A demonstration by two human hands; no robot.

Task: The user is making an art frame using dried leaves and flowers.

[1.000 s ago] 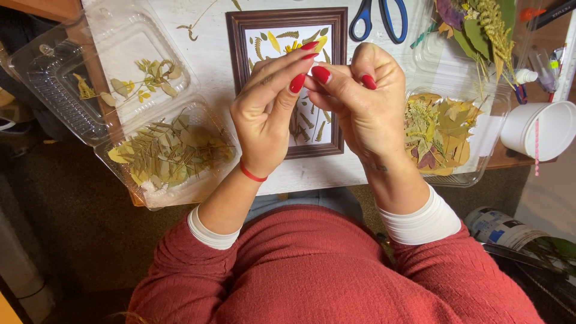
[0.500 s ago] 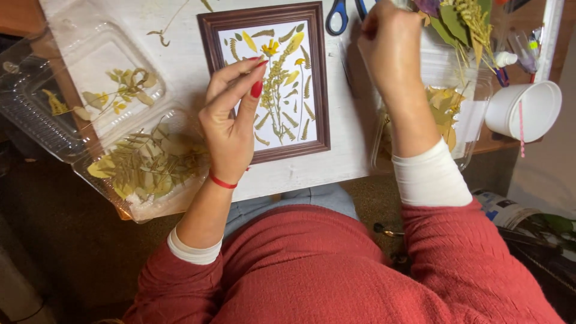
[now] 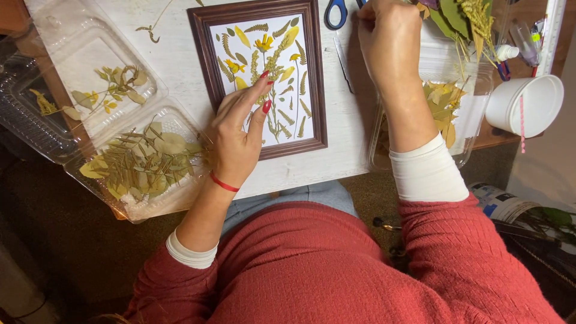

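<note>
The brown wooden picture frame (image 3: 318,78) lies flat on the white tabletop (image 3: 180,54), long axis running away from the person — pressed yellow flowers and ferny leaves on white paper inside. The left hand (image 3: 237,135) rests open-fingered on it; the right hand (image 3: 390,42) is curled beside blue-handled scissors (image 3: 336,12) — its grip cannot be told.

At your left, a clear plastic clamshell package (image 3: 90,114) lies open on the tabletop (image 3: 180,66), its trays holding pressed leaves. At your right, another clear plastic container (image 3: 462,114) holds yellow leaves. You have no signs or screens in view.
</note>
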